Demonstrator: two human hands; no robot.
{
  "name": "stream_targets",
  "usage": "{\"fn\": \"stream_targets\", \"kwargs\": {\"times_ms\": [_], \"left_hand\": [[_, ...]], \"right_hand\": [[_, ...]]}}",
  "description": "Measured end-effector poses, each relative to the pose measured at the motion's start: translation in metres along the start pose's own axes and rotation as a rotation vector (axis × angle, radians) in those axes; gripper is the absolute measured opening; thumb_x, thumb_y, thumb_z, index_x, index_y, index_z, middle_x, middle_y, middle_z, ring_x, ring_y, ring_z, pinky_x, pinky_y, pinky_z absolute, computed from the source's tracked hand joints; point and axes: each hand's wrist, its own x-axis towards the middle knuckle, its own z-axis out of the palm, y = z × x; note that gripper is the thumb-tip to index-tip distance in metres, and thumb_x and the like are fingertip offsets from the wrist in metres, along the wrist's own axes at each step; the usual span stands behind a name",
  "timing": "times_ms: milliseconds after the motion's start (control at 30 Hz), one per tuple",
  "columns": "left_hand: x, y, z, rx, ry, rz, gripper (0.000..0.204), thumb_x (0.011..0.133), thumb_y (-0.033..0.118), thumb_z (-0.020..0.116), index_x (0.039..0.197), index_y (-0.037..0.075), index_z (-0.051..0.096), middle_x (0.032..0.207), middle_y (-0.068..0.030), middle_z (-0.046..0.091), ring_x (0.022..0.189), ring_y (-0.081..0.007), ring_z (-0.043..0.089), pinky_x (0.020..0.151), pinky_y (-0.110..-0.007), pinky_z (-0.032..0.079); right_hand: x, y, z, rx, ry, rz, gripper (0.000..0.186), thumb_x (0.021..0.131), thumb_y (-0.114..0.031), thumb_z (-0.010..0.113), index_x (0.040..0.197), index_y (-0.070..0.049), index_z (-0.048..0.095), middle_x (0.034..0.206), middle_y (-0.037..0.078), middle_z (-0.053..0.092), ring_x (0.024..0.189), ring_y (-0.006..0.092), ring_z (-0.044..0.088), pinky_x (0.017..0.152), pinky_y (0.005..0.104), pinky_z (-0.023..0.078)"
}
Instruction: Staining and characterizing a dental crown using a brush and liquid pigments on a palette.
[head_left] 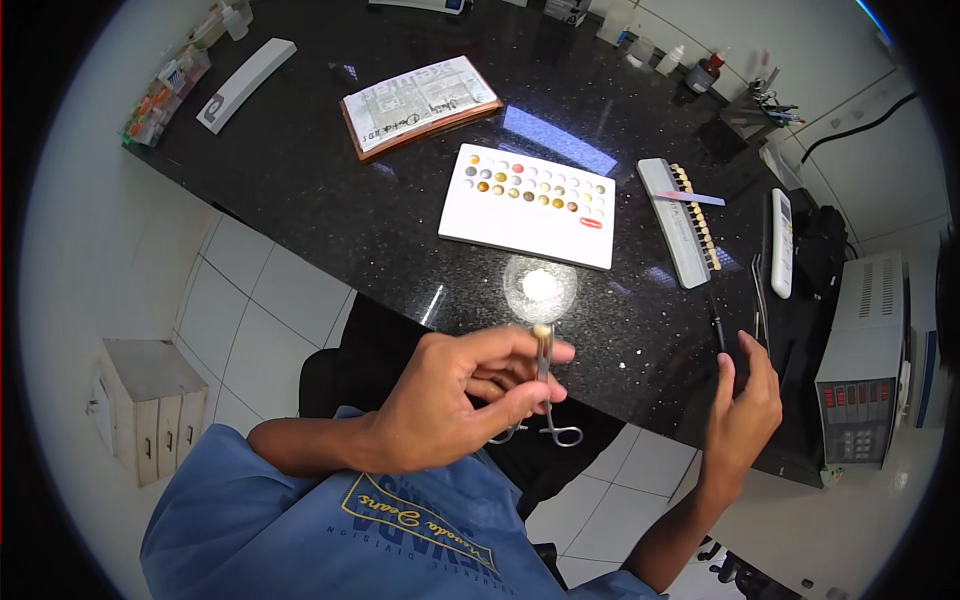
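Observation:
My left hand [430, 400] is closed around a hemostat [544, 368], its ring handles hanging below the fingers. A small tooth-coloured crown [542, 330] sits at the clamp's tip, above the bench's front edge. My right hand [745, 415] is over the right part of the bench, thumb and index finger apart. Its thumb tip is at the end of a thin black-handled instrument [719, 328]; I cannot tell whether they touch. Just beyond lie metal tweezers [758, 290]. A white palette [520, 222] with rows of coloured wells lies ahead of my left hand.
On the dark bench [400, 230] are a tooth shade guide [675, 235] with a pale strip across it, a paper-topped box [420, 100] and a white remote [782, 245]. A furnace-like unit [860, 340] stands at right. Bottles [705, 72] and a tool holder [755, 115] line the back.

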Motion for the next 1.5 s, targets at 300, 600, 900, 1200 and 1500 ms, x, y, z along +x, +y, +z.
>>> {"fn": "stream_targets", "kwargs": {"times_ms": [300,600,900,1200,1500], "left_hand": [[-0.023,-0.03,-0.02,0.141,-0.044,-0.026,0.015,0.085,-0.003,0.057,0.098,-0.006,0.063,0.097,-0.0168,0.066,0.089,-0.0207,0.066,0.078,-0.028,0.055],[-0.016,-0.048,-0.036,0.178,-0.028,0.009,0.013,0.081,0.001,0.064,0.093,-0.003,0.067,0.095,-0.015,0.068,0.088,-0.0205,0.067,0.079,-0.029,0.055],[-0.008,-0.06,-0.047,0.144,-0.015,0.049,0.017,0.08,0.004,0.066,0.096,0.0,0.067,0.093,-0.013,0.068,0.083,-0.0192,0.068,0.073,-0.028,0.057],[-0.006,-0.06,-0.053,0.106,-0.062,0.039,0.016,0.08,0.005,0.066,0.095,0.0,0.067,0.095,-0.0128,0.068,0.087,-0.0191,0.067,0.076,-0.028,0.056],[-0.006,-0.061,-0.058,0.116,-0.085,0.089,0.019,0.079,0.007,0.068,0.097,0.001,0.067,0.094,-0.0113,0.068,0.087,-0.0195,0.067,0.078,-0.027,0.055]], "right_hand": [[-0.006,0.016,0.014,0.226,-0.101,0.141,0.02,0.082,0.006,0.05,0.099,0.002,0.059,0.087,0.008,0.058,0.067,0.0146,0.055,0.054,0.0274,0.046],[0.01,-0.033,0.019,1.586,-0.037,0.416,0.039,0.085,-0.006,0.061,0.119,0.004,0.046,0.096,0.008,0.049,0.085,0.0126,0.049,0.07,0.0222,0.042],[0.036,-0.088,0.058,0.602,0.016,-0.229,0.026,0.068,0.014,0.061,0.09,0.0,0.065,0.078,0.008,0.054,0.062,0.0141,0.052,0.057,0.0222,0.043],[0.08,-0.111,0.047,0.203,-0.087,-0.754,0.034,0.063,-0.003,0.067,0.097,-0.006,0.067,0.08,0.004,0.058,0.066,0.015,0.053,0.051,0.0259,0.044],[0.089,-0.143,0.062,0.157,-0.107,-1.146,0.026,0.065,-0.01,0.064,0.089,-0.002,0.066,0.089,0.004,0.054,0.075,0.0144,0.053,0.056,0.024,0.044]]}}
